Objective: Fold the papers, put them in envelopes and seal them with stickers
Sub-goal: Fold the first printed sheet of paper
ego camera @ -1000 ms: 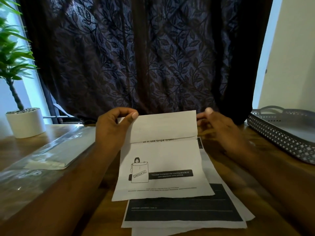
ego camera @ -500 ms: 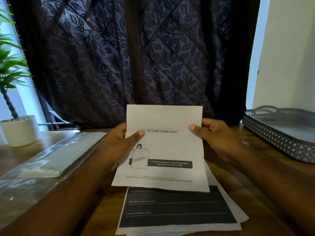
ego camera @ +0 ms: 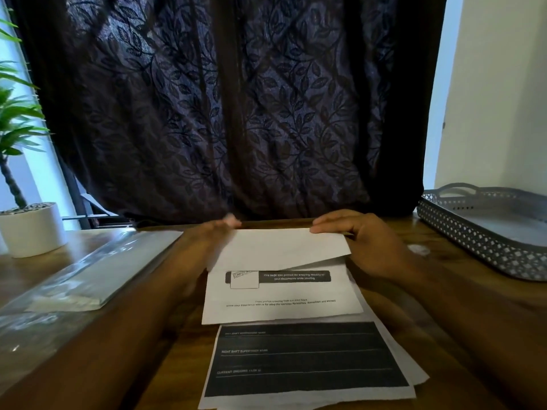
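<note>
A white printed sheet (ego camera: 281, 294) lies in front of me with its top part folded down towards me over the print. My left hand (ego camera: 207, 241), blurred, is at the fold's left end, its thumb on top of the flap. At the right end my right hand (ego camera: 364, 241) grips the folded edge, fingers over the flap. Under the sheet lies a stack of papers (ego camera: 305, 362), the top one mostly black. A clear plastic packet of envelopes (ego camera: 97, 270) lies at the left. No stickers are recognisable.
A wooden table (ego camera: 444, 335) carries everything. A grey perforated tray (ego camera: 485, 241) stands at the right. A potted plant in a white pot (ego camera: 32, 229) stands at the back left. A dark leaf-patterned curtain (ego camera: 236, 113) hangs behind the table.
The sheet was held up unfolded half a second ago. Both hands have now lowered it and brought its top edge down over the print, further than the first small fold.
</note>
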